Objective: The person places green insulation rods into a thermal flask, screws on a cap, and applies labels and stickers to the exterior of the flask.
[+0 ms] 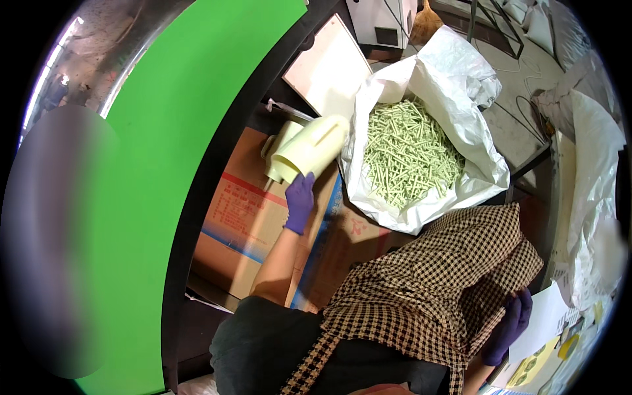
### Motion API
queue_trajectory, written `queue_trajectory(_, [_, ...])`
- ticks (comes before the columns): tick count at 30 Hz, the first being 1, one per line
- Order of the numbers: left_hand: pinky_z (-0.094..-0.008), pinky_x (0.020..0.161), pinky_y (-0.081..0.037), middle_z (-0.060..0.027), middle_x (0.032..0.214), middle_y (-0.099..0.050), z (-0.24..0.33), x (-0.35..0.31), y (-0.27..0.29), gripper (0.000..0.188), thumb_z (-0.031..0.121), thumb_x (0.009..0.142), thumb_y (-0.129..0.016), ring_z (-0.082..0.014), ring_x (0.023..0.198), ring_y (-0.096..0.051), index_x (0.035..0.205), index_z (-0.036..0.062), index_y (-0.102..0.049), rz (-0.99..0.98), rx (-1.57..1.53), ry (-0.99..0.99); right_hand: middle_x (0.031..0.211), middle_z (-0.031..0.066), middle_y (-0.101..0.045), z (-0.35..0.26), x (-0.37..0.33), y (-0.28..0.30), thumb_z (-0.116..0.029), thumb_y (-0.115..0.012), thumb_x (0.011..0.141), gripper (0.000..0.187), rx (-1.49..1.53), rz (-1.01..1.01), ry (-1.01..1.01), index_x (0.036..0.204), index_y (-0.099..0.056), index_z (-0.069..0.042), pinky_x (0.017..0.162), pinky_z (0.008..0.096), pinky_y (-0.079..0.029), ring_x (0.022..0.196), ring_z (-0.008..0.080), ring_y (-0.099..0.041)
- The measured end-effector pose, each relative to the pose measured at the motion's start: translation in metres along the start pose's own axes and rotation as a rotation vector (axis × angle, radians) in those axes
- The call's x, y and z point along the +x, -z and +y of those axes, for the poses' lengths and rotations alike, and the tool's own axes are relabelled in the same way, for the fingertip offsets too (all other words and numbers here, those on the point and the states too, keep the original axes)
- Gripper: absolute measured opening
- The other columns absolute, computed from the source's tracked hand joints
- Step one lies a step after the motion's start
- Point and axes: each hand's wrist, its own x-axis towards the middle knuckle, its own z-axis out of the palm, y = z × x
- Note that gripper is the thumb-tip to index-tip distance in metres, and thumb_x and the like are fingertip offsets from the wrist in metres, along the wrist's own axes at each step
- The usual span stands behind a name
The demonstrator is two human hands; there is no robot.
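Note:
My left hand (301, 203), in a purple glove, grips the lower edge of a pale yellow plastic jug (315, 149), which lies tilted over the cardboard boxes. Partly hidden behind it is a second pale yellow vessel (283, 139) with a handle. To the right of the jug, an open white sack (368, 191) holds many short pale green sticks (411, 155). Down at the right, my right hand (510, 329), also gloved in purple, is beside the checked apron and a white sheet of paper (540, 319). Its fingers are bent and close together; what they hold, if anything, is hidden.
A bright green surface (151, 197) with a dark edge fills the left. Cardboard boxes (240, 204) lie under the jug. A white board (329, 66) leans beside the sack. White bags (592, 191) stand along the right, and cables (526, 108) run over the floor.

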Motion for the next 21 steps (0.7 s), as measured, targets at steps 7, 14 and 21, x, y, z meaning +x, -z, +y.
queue_trajectory(7, [-0.0364,0.082,-0.056,-0.014,0.108,-0.071,0.174,0.004,0.044,0.033,0.021,0.107,-0.049,-0.0231,0.092,-0.07,0.114,-0.0065,-0.064,-0.132,-0.185,-0.497,0.163,0.018,-0.036,-0.029,0.024,-0.051,-0.024,-0.061,0.102,0.071,0.034,-0.525,0.369,0.16,-0.029,0.0,0.119,0.0427,-0.034,0.149,0.0297,-0.037])
queue_trajectory(14, [-0.0413,0.104,-0.05,-0.0179,0.126,-0.067,0.306,0.018,0.031,0.04,0.024,0.108,-0.046,-0.0281,0.117,-0.065,0.134,-0.0038,-0.057,-1.334,-1.872,1.139,0.168,0.0145,-0.025,-0.037,0.027,-0.026,-0.029,-0.06,0.102,0.08,0.533,-0.251,0.231,0.165,-0.012,-0.018,0.12,0.0503,-0.037,0.15,0.034,-0.033])
queue_trajectory(21, [-0.0375,0.104,-0.047,-0.0159,0.132,-0.065,0.378,0.031,0.024,0.047,0.032,0.11,-0.041,-0.0282,0.115,-0.064,0.14,-0.002,-0.053,-1.623,-2.039,0.87,0.143,0.02,-0.058,0.002,-0.02,0.027,-0.03,-0.082,0.082,0.079,-0.331,0.058,0.537,0.144,-0.05,0.007,0.112,0.0412,-0.041,0.133,0.0291,-0.056])
